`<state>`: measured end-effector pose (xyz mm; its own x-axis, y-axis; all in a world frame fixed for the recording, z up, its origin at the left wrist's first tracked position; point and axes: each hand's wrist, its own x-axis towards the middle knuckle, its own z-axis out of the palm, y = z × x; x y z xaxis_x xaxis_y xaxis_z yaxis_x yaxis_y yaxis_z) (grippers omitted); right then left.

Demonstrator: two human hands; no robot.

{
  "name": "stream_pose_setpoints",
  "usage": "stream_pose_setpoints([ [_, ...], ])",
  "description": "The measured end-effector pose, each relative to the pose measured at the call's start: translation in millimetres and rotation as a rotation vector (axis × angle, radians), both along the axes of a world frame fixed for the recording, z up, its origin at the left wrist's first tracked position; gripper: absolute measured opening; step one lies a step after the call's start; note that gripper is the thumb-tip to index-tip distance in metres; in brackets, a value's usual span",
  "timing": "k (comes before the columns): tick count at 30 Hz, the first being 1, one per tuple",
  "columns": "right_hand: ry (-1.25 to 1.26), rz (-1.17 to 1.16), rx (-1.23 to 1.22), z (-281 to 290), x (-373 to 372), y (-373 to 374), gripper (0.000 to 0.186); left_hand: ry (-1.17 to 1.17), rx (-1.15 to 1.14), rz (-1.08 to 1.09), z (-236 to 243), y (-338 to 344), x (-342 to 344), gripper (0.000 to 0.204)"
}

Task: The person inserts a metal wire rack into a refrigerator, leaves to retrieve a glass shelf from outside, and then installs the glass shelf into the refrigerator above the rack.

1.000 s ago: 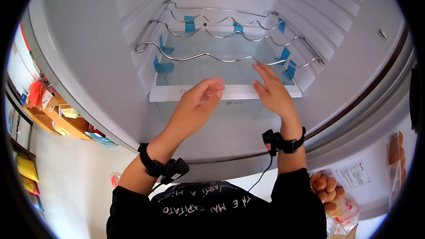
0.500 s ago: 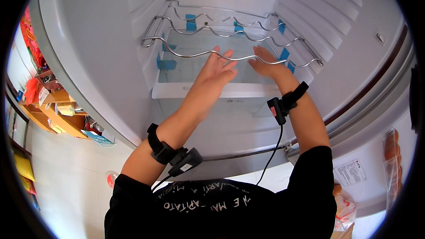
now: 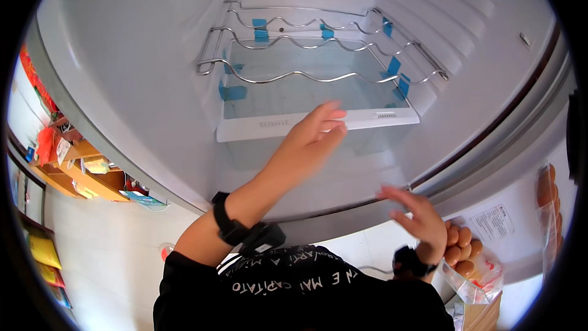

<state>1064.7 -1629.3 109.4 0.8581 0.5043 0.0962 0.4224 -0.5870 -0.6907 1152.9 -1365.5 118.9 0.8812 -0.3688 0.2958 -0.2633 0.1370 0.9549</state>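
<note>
My left hand [image 3: 315,132] is held before the front edge of the glass shelf [image 3: 294,95], its fingers loosely apart and nothing in it. Lower and to the right, my right hand [image 3: 418,216] hovers by the fridge's front edge, fingers spread and holding nothing, slightly blurred. Above the glass shelf a wavy chrome wire rack [image 3: 294,76] spans the fridge from wall to wall. Blue tape pieces [image 3: 233,92] stick to the inside near the shelf's sides and back. Below the shelf's white front trim, a see-through drawer [image 3: 294,153] is partly hidden by my left forearm.
On the right the open fridge door carries brown eggs [image 3: 463,248], a plastic bag [image 3: 481,279] and a clear door bin [image 3: 547,208] with more eggs. A wooden shelf unit [image 3: 92,178] with small goods stands at the left, beside the pale tiled floor [image 3: 110,251].
My right hand has drawn back from under the wire rack, down and toward me. My left hand has moved lower and slightly right, out from the rack. The view has shifted a little.
</note>
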Motion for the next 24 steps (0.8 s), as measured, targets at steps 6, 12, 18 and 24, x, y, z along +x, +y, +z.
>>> stream_pose_setpoints([
  [6, 0.067, -0.072, 0.206, 0, -41, 6, 0.041, -0.525, 0.598, 0.119, -6, -107, 55, 0.055],
  [12, -0.048, -0.246, 0.530, -8, -16, 26, 0.022, -0.569, 0.949, 0.417, -15, -177, 136, 0.061],
  [18, -0.030, -0.239, 0.813, -5, 28, 5, 0.023, -0.468, 1.067, 0.541, -25, -171, 180, 0.065],
  [24, 0.053, -0.246, 1.181, -4, 87, 17, 0.028, -0.091, 0.435, 0.178, -5, -130, 108, 0.073],
])
